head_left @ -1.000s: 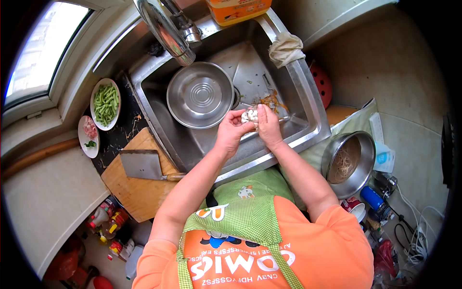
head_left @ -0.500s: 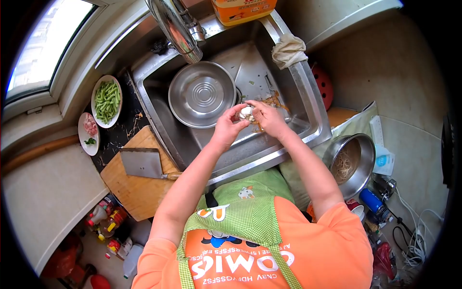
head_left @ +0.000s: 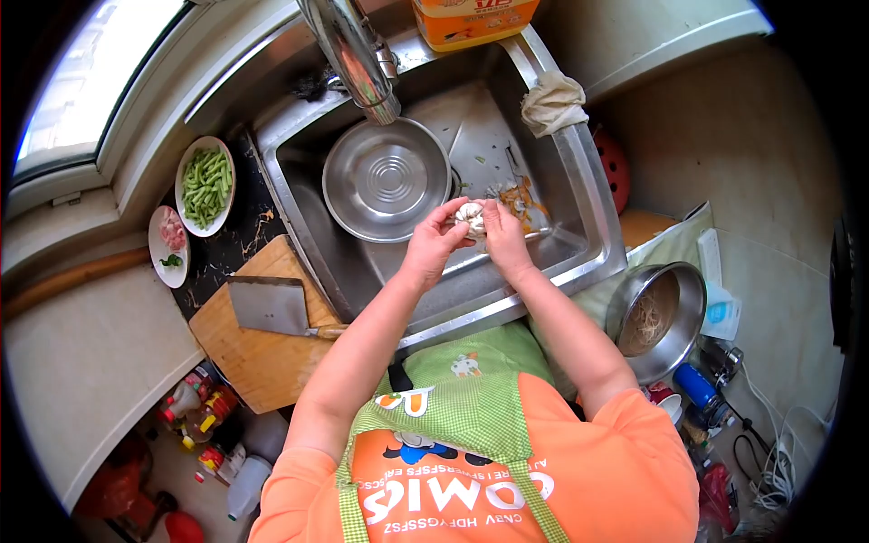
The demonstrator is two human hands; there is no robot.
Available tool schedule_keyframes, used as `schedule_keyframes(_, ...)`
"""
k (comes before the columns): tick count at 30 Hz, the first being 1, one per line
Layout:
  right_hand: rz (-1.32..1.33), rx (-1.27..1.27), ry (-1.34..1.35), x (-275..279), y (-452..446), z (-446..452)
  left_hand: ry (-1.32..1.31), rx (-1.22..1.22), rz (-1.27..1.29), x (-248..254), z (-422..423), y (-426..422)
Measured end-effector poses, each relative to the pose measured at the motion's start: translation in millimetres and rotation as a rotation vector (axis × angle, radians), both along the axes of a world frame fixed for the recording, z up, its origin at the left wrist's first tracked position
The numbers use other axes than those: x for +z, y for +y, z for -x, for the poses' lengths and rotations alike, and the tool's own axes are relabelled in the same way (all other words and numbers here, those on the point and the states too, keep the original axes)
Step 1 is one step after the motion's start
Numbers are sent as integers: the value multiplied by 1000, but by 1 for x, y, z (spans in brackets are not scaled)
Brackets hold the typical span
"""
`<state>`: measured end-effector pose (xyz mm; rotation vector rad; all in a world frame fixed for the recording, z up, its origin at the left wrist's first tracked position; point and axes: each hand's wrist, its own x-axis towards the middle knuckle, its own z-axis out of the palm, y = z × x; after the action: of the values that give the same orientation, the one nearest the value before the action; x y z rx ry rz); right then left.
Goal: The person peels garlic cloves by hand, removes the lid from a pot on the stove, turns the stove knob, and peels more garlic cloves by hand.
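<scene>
The garlic bulb (head_left: 471, 215) is above the sink (head_left: 471, 317), toward its near edge. Left hand (head_left: 433, 248) and right hand (head_left: 505, 241) pinch it from opposite sides, each grip nearly closed; neither is clearly nearer.

Between the fingers (head_left: 444, 216), the garlic bulb (head_left: 470, 215) looks papery and matt. Beyond them, leftward, the basin (head_left: 385, 176) is smooth, glossy metal (the faucet (head_left: 356, 68), farther off, is mirror-like). Well left, the cleaver (head_left: 270, 306) has a dull metal blade; the cutting board (head_left: 249, 366) is matt wood.
</scene>
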<state>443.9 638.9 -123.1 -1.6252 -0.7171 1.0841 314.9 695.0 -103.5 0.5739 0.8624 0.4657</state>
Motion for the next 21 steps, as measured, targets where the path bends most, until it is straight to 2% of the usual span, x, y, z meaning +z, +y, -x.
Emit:
schedule_keyframes(4, 52, 75, -12, -3, 8, -4, -52, 42, 51, 4, -2, -4)
schedule_keyframes(6, 42, -18, 191, -5, 10, -1, -39, 53, 13, 7, -7, -4)
schedule_keyframes(9, 40, -18, 104, -2, 9, 6, 2, 67, -55, 7, -8, -4)
schedule_keyframes(11, 21, -20, 182, 7, 11, 9, 56, 43, -84, 9, -6, -1)
schedule_keyframes(13, 157, 23, 574, 18, 15, 7, 105, 53, -73, 16, 1, 7)
schedule_keyframes(15, 169, 118, 577, 30, 24, 7, 179, -7, -106, 17, 11, 14)
schedule_keyframes(17, 294, 241, 411, 36, 35, 10, 207, 35, -93, 18, 19, 19)
schedule_keyframes(19, 329, 324, 324, 34, 50, 5, 299, -51, -154, 10, 26, 22)
schedule_keyframes(21, 361, 643, -124, 37, 75, 2, 301, -11, -146, 7, 28, 23)
